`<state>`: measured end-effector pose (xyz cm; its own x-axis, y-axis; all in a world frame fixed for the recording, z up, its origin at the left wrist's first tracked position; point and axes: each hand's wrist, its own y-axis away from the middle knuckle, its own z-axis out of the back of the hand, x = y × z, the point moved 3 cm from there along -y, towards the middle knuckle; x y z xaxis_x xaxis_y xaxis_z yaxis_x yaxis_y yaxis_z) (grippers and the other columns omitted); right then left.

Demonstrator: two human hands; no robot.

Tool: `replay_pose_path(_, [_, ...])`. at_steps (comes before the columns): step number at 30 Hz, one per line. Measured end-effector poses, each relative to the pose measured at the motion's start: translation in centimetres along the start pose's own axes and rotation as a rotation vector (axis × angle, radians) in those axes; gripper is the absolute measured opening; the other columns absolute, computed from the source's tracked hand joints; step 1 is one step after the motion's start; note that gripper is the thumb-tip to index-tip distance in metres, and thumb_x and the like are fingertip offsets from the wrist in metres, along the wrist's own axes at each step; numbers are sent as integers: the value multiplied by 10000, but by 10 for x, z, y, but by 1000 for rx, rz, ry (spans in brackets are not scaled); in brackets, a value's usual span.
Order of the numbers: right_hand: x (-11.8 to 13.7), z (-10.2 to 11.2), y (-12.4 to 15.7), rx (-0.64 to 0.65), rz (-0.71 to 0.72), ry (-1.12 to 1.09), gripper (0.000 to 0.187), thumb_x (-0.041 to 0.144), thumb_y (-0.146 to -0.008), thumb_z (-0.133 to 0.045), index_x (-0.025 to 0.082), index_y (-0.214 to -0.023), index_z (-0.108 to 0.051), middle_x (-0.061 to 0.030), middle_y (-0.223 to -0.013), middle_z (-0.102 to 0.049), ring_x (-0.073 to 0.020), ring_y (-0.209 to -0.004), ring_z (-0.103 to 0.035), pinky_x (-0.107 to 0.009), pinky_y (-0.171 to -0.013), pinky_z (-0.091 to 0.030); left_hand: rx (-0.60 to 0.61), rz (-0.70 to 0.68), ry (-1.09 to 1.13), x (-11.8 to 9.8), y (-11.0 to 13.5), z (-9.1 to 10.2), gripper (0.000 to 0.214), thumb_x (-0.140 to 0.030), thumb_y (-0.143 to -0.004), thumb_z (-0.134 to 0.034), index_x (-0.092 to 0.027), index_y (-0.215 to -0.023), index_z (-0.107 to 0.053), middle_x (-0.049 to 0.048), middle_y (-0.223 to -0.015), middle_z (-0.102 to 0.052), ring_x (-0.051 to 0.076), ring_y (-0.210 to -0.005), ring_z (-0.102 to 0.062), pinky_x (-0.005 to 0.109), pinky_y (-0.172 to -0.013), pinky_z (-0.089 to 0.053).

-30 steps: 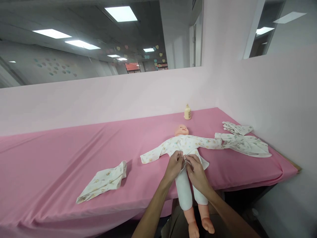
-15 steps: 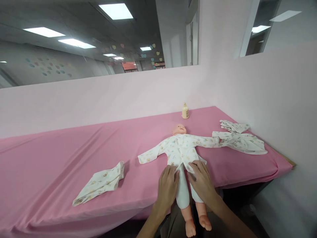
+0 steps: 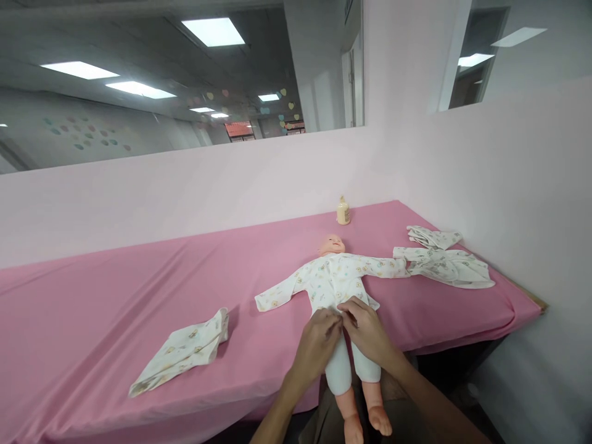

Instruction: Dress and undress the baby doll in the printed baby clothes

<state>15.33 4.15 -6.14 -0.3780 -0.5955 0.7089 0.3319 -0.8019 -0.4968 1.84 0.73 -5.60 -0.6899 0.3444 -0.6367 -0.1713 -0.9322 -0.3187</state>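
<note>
A baby doll point(image 3: 332, 245) lies on its back, its feet hanging past the front edge of the pink-covered table point(image 3: 259, 345). It wears a white printed baby shirt point(image 3: 330, 277) with both sleeves stretched out sideways. At the shirt's lower hem, my left hand point(image 3: 319, 342) and my right hand point(image 3: 365, 327) meet over the doll's middle. The fingers of each are closed in a pinch on the hem's front edges. My fingertips nearly touch and cover whatever fastening lies there. Plain white cloth covers the doll's legs down to the shins.
Left of the doll lies a folded printed cloth point(image 3: 185, 351). More printed baby clothes point(image 3: 448, 268) are piled at the right, touching the sleeve's end. A pale yellow pump bottle point(image 3: 343, 211) stands at the back near the wall. Above is a wide mirror or window point(image 3: 139, 92).
My hands have come together at the middle of the hem, drawing the shirt's two front edges closer. The view has shifted slightly.
</note>
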Motion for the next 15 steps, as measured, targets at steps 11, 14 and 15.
replay_pose_path(11, [-66,31,24,-228,-307,-111,262,344,-891,-491,183,-1017,-656,-82,-985,-683,-210,-886,-643,-351,-772,-535,-88,437,359,61,1,21,503,-527,-856,-545,-158,-1196,-584,120,-1157,-635,231,-996,-608,350,-839,-492])
replay_pose_path(14, [-84,29,27,-158,-332,-176,306,339,-867,-526,186,-1102,-648,-90,-1042,-690,-219,-936,-653,-389,-833,-543,-16,454,543,60,-5,18,511,-498,-855,-579,-176,-1250,-549,131,-1249,-606,233,-1110,-589,377,-950,-480])
replay_pose_path(15, [-86,28,27,-134,-328,-204,323,323,-859,-533,193,-1134,-641,-91,-1079,-686,-220,-971,-650,-400,-861,-540,-11,470,589,58,-8,17,503,-482,-854,-592,-184,-1256,-544,131,-1276,-595,230,-1139,-581,374,-974,-473])
